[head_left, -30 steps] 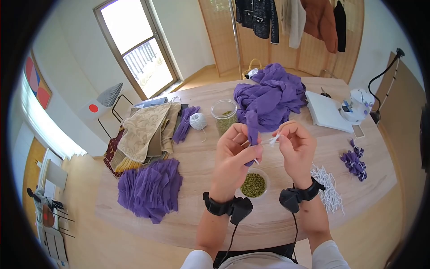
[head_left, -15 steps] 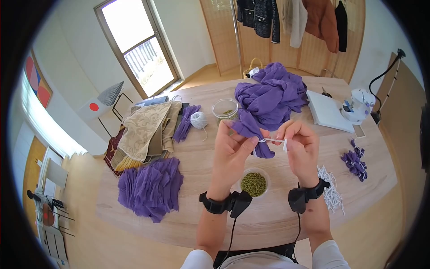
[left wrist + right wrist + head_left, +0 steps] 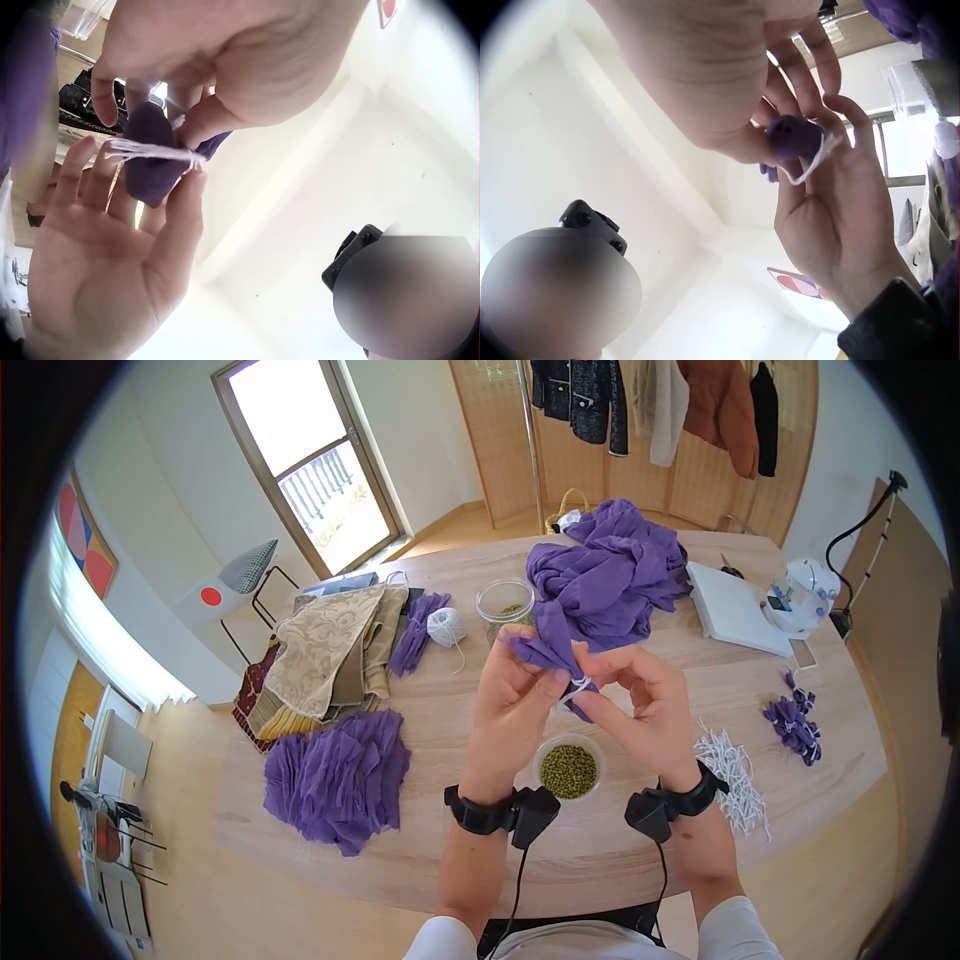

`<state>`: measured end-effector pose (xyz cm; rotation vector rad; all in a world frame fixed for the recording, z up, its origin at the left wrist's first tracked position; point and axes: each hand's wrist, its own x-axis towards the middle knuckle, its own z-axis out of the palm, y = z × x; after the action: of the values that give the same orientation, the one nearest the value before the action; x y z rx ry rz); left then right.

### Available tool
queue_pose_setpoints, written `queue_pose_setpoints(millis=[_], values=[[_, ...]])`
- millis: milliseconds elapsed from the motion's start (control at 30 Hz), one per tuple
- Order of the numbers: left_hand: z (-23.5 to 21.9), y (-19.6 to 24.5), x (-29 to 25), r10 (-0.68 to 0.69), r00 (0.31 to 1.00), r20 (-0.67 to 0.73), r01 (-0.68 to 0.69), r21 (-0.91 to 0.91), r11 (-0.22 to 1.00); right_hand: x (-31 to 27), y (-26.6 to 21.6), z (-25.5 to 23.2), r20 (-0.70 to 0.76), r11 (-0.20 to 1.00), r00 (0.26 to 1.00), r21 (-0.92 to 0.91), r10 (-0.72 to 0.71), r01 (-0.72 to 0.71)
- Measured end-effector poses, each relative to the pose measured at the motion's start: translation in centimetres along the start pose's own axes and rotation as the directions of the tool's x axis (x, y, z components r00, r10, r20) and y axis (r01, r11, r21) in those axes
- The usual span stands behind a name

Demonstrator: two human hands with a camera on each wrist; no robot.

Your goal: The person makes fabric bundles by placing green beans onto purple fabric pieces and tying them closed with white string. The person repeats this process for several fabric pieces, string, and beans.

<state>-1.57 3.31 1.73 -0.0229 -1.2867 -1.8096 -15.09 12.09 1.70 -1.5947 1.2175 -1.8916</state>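
Between both hands is a small bundle of purple fabric (image 3: pixel 552 652) with white string (image 3: pixel 577 686) around it, held above the table. My left hand (image 3: pixel 508 705) pinches the bundle between thumb and fingers. From the other side my right hand (image 3: pixel 642 705) pinches it at the string, thumb and forefinger on it. In the left wrist view, loose string ends (image 3: pixel 150 151) lie across the purple bundle (image 3: pixel 148 180). The right wrist view has the string (image 3: pixel 810 169) hanging in a loop beside the cloth (image 3: pixel 795 137).
Below the hands stands a bowl of green beans (image 3: pixel 568 771); a jar (image 3: pixel 505 600) is behind. Purple strips (image 3: pixel 337 780) and folded fabrics (image 3: pixel 325 650) lie left, cut strings (image 3: pixel 733 780), tied purple pieces (image 3: pixel 793 728) and a sewing machine (image 3: pixel 800 598) right, a large purple cloth (image 3: pixel 605 575) behind.
My right hand has moved left from the stretched string end onto the bundle. The purple cloth has turned and drawn in between the hands.
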Motion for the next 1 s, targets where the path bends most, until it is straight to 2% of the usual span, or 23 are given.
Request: queue_pose_setpoints(millis=[100,200,300,500,600,800,967,1000], values=[[0.9,0.6,0.0,-0.019,0.998,-0.053,0.022,0.055,0.998,-0.1,-0.4,0.2,-0.072,0.989,0.995,-0.133,-0.068,0.058],[1.4,0.7,0.0,-0.002,0.995,-0.096,0.013,0.112,0.994,0.1,-1.0,0.1,-0.063,0.873,0.96,-0.436,-0.274,0.22],[2.1,1.0,0.2,0.009,0.987,-0.159,0.011,0.127,0.992,0.2,-0.9,0.2,-0.043,0.799,0.918,-0.509,-0.393,0.319],[0.6,0.8,0.2,0.012,0.981,-0.194,0.023,0.181,0.983,0.4,-1.3,0.0,0.012,0.822,0.925,-0.454,-0.379,0.343],[0.3,0.9,0.2,-0.004,0.975,-0.222,0.041,0.166,0.985,0.5,-0.6,-0.3,0.039,0.775,0.907,-0.505,-0.42,0.381],[0.0,1.0,0.2,-0.058,0.981,-0.186,0.077,0.096,0.992,0.9,-1.1,-0.7,0.178,0.587,0.811,-0.606,-0.558,0.537],[0.6,0.5,0.1,-0.036,0.984,-0.176,0.035,-0.007,0.999,0.5,-0.8,-0.3,0.032,0.7,0.851,-0.552,-0.524,0.452],[0.6,0.6,0.1,-0.073,0.982,-0.175,0.065,-0.049,0.997,0.4,-0.7,-0.3,0.005,0.731,0.864,-0.531,-0.503,0.428]])
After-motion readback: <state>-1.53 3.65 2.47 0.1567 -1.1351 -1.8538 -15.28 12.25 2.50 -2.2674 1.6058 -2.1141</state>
